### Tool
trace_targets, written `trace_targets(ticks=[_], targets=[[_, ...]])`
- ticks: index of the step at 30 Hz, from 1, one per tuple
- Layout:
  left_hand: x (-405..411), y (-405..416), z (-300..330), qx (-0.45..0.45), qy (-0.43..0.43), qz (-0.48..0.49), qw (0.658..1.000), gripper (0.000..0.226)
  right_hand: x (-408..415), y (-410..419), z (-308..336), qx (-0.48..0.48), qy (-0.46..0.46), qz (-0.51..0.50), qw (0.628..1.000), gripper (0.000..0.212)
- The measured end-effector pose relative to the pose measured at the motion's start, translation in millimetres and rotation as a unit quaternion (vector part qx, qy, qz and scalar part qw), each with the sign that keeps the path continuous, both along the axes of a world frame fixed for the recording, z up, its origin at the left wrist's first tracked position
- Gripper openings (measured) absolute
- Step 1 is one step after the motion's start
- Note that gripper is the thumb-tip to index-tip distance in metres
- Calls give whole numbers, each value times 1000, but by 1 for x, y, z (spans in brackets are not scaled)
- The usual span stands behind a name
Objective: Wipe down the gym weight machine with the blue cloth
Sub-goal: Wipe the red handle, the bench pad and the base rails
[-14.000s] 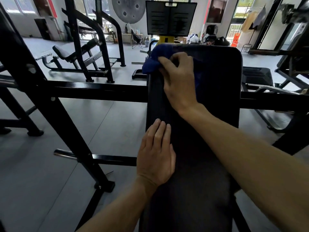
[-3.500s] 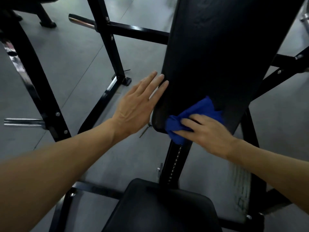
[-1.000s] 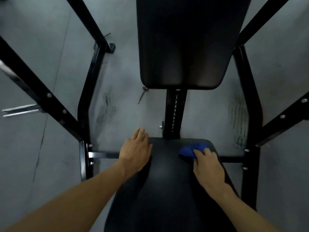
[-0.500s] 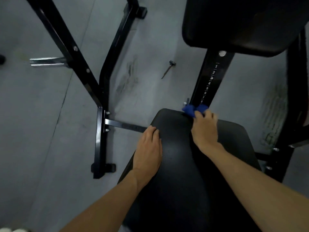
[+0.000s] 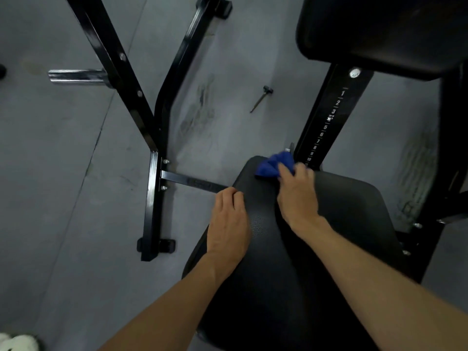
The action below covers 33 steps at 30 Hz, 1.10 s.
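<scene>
The weight machine's black padded seat fills the lower right, with its black back pad above and a numbered black adjustment post between them. My right hand presses the bunched blue cloth onto the seat's far left corner, its fingers curled over the cloth. My left hand rests on the seat's left edge, fingers bent over the rim.
Black steel frame bars stand bolted on the grey floor to the left, with a chrome peg sticking out. A small loose pin lies on the floor. More frame rises on the right. A white shoe shows bottom left.
Over the last second my right hand has slid the cloth from the seat's far right to its far left corner. My left hand has stayed on the seat's left edge.
</scene>
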<state>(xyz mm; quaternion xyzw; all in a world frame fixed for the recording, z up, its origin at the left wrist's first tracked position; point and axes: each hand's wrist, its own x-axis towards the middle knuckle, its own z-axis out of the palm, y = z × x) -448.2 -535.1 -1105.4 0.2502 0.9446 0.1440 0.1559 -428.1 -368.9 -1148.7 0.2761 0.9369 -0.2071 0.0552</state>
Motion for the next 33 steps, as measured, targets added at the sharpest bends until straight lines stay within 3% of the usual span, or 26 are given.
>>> trace_targets(ticks=[2,5,7,9,12,15,17,20,22,23,24,27,29,31,33], targets=[[0,0,-2,-2,-9,-1,1000,38,42,-9,21,12,-1,-39,999,46],[0,-1,-5,-15,8,-27,999,41,69,-40,37,-25,37,80,996,51],[1,-1,-6,-11,27,-37,999,46,45,-33,23,-49,72,164,983,53],[2,-2,-7,-13,27,-23,999,49,5,-9,2,-27,72,183,980,49],[0,0,-12,-15,32,-41,999,57,-10,53,-18,15,-4,71,997,33],[-9,12,-23,11,19,-128,991,56,57,89,-6,61,-42,-60,995,30],[-12,32,-30,16,6,-162,987,48,104,71,19,90,-35,-100,990,36],[-4,61,-39,-16,-24,-154,988,54,134,11,43,48,8,31,998,49],[2,71,-41,-36,-12,-145,989,62,124,23,36,52,22,170,984,48],[5,72,-41,-44,-6,-141,989,61,118,45,26,69,21,179,981,45],[6,72,-42,-47,-5,-137,989,58,113,70,16,81,23,131,988,42],[5,67,-39,-52,-21,-156,986,54,130,124,8,80,-13,-161,984,34],[5,68,-36,-73,-9,-179,981,52,149,106,20,82,-27,-204,975,36],[6,70,-36,-90,6,-180,980,53,161,61,40,86,-13,-136,987,40],[7,72,-33,-98,8,-168,981,58,162,26,50,28,23,3,999,47]])
